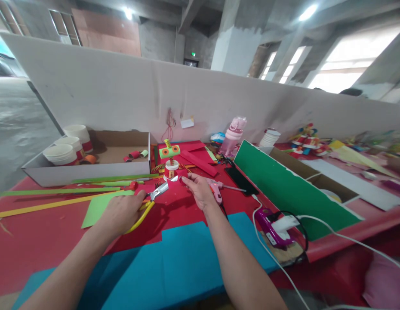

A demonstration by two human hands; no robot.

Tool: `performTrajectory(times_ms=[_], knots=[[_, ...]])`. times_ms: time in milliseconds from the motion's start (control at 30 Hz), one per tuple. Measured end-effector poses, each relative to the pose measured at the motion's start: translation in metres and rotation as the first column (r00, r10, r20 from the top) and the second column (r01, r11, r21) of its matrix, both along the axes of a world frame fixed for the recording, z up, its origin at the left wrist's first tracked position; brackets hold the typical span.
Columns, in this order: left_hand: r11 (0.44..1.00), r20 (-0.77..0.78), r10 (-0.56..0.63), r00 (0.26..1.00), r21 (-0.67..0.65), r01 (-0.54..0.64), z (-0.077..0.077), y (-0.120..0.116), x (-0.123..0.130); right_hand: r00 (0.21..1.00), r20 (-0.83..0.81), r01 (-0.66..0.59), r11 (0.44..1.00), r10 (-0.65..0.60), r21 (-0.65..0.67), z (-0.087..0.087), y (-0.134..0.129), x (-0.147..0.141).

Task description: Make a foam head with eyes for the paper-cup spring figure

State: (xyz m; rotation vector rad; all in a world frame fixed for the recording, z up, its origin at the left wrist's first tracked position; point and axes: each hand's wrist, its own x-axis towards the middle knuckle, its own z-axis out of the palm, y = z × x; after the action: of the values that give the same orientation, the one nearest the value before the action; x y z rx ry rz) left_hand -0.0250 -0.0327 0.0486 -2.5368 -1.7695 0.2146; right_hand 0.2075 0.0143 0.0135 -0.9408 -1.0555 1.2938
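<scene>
My left hand (124,211) is closed round a pair of pliers (159,191) with curved yellow handles and a silver metal head that points up and to the right. My right hand (200,189) pinches something small between thumb and fingertips, close to the pliers' tip; I cannot make out what it is. Just behind both hands stands a paper robot figure (170,165) with a green head, orange round eyes, a white and red cup body and coiled paper arms. To the right of my right hand lies a pink glue gun (216,189).
Green and yellow paper strips (51,204) and a light green sheet (98,206) lie left. Blue sheets (135,273) cover the front. A cardboard box (119,170) with paper cups (60,154) stands back left. Right are a phone (240,181), a green box (284,189) and a purple power strip (272,230) with cables.
</scene>
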Motion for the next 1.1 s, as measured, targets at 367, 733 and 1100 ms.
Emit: performTrajectory(times_ms=[367,733,1100], knots=[[1.0,0.006,-0.002,1.0,-0.001,0.002,-0.0009,0.0015,-0.0013,0.998,0.053,-0.034,0.999,0.033,0.01,0.0001,-0.0002,0.0063],[1.0,0.01,-0.007,1.0,-0.027,0.007,0.0011,-0.0009,-0.0003,0.996,0.078,-0.054,0.998,0.053,0.011,-0.003,0.0009,0.0083],[1.0,0.025,0.001,1.0,-0.026,0.0,0.0012,0.0006,-0.0011,0.991,0.107,-0.085,0.996,0.082,0.023,-0.0028,-0.0003,0.009]])
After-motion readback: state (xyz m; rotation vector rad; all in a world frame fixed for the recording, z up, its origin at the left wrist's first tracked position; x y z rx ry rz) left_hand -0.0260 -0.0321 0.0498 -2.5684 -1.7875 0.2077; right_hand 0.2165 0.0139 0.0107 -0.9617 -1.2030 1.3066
